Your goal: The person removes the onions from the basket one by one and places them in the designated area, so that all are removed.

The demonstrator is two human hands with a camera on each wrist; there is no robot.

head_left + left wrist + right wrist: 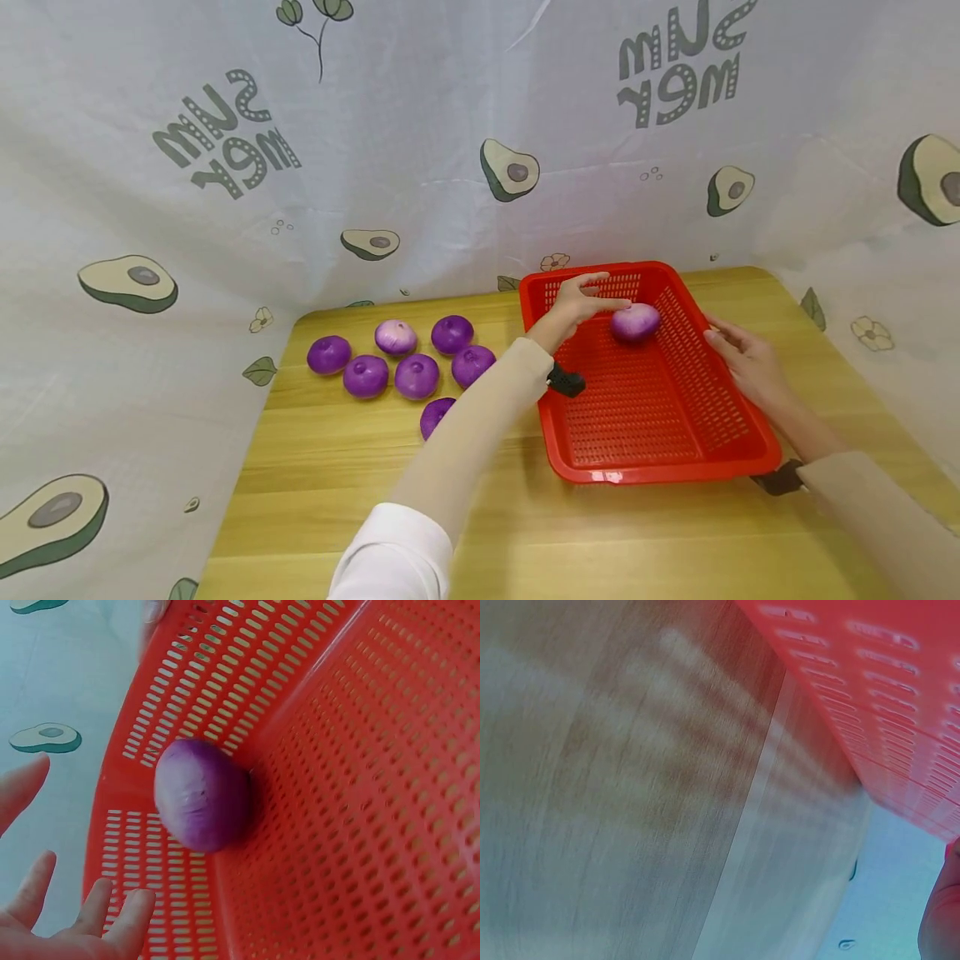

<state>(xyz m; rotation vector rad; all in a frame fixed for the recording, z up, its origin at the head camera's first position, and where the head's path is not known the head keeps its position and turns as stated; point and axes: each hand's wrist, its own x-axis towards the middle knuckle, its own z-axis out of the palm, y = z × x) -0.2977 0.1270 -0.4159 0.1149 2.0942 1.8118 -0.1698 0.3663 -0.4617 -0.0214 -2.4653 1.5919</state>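
A purple onion, pale on one side, lies in the far end of a red plastic basket with slotted walls. In the left wrist view the same onion rests against the basket's end wall in a corner. My left hand is over the basket's far left part, fingers spread and holding nothing; in its wrist view the fingers are apart from the onion. My right hand grips the right rim of the basket from outside. Only part of that hand shows in the right wrist view.
Several purple onions lie in a loose group on the wooden table, left of the basket. My left forearm partly covers the nearest onion. Behind the table hangs a pale cloth printed with avocados.
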